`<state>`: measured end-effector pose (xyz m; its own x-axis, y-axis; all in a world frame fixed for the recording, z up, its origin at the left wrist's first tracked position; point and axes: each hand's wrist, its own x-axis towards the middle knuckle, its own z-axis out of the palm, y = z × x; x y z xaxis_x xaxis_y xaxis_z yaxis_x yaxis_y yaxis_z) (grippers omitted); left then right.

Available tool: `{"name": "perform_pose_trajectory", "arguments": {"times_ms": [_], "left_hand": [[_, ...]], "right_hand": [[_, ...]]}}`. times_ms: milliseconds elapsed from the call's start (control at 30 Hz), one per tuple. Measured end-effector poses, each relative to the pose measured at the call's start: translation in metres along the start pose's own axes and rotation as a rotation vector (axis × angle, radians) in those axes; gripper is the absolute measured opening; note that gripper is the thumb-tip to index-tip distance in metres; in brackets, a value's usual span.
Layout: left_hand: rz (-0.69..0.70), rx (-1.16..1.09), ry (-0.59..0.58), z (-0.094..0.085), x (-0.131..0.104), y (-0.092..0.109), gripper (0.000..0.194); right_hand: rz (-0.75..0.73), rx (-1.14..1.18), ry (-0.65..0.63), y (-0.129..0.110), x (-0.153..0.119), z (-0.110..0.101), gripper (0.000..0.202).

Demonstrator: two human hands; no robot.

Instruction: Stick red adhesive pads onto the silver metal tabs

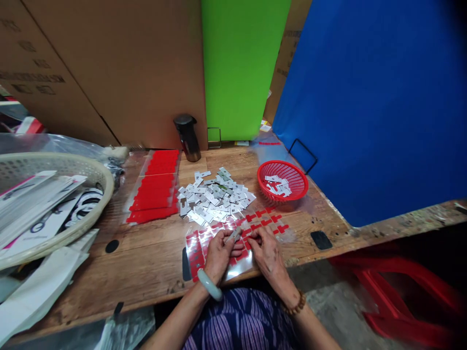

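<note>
Over a clear sheet with red shapes [195, 250] at the table's front edge, my left hand [220, 253] holds a small grey piece [235, 235] between thumb and fingers. My right hand [268, 255] is just to its right, thumb and index finger pinched at the red shapes; whatever is between those fingertips is too small to make out. A heap of small silver-grey pieces [215, 194] lies beyond my hands. Behind my right hand stands a red basket [299, 187] with several white-grey pieces [279, 187] inside. Stacked red-patterned sheets [155, 187] lie left of the heap.
A large cream basket [107, 187] with printed cards stands at the far left, white paper strips [47, 277] below it. A black flask [188, 138] is at the back. Cardboard, a green panel [241, 68] and a blue panel [372, 107] border the table [146, 272]. A red stool [397, 301] is at right.
</note>
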<state>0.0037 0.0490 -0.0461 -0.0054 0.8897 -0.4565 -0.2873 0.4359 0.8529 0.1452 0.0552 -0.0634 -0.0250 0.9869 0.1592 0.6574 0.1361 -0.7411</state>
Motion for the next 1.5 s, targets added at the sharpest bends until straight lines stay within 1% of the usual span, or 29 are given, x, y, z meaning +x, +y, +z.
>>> {"name": "perform_pose_trajectory", "arguments": {"times_ms": [133,233,367,433,500,600,700,767,867,1000,1200,1500], "left_hand": [[0.015,0.006,0.007,0.000,0.001,-0.002,0.032],[0.016,-0.009,0.008,-0.002,0.002,-0.003,0.033],[-0.048,-0.107,-0.014,-0.004,0.002,0.000,0.029],[-0.091,-0.145,-0.033,-0.006,0.000,0.005,0.026],[-0.140,-0.170,-0.059,-0.008,-0.005,0.013,0.024],[-0.208,-0.219,-0.088,-0.011,-0.018,0.026,0.031],[-0.232,-0.254,-0.107,-0.014,-0.033,0.038,0.036],[-0.241,-0.260,-0.105,-0.015,-0.042,0.043,0.037],[-0.244,-0.250,-0.107,-0.017,-0.049,0.046,0.036],[-0.239,-0.238,-0.117,-0.017,-0.053,0.048,0.037],[-0.251,-0.236,-0.124,-0.015,-0.054,0.048,0.037],[-0.241,-0.234,-0.116,-0.015,-0.053,0.047,0.034]], "right_hand": [[0.001,0.060,-0.014,-0.002,-0.005,0.000,0.007],[0.000,0.159,-0.027,-0.005,-0.009,-0.002,0.007],[0.090,0.389,-0.056,-0.009,-0.011,-0.012,0.007],[0.135,0.502,-0.046,-0.012,-0.009,-0.019,0.010],[0.154,0.553,-0.036,-0.018,-0.007,-0.025,0.012],[0.151,0.521,-0.061,-0.032,-0.004,-0.032,0.012],[0.107,0.462,-0.110,-0.048,-0.002,-0.037,0.009],[0.053,0.419,-0.131,-0.056,-0.001,-0.038,0.006],[-0.016,0.383,-0.184,-0.063,0.000,-0.039,0.006],[-0.053,0.377,-0.245,-0.065,-0.001,-0.037,0.008],[-0.110,0.305,-0.221,-0.066,-0.003,-0.036,0.013],[-0.105,0.270,-0.225,-0.068,-0.005,-0.036,0.012]]}}
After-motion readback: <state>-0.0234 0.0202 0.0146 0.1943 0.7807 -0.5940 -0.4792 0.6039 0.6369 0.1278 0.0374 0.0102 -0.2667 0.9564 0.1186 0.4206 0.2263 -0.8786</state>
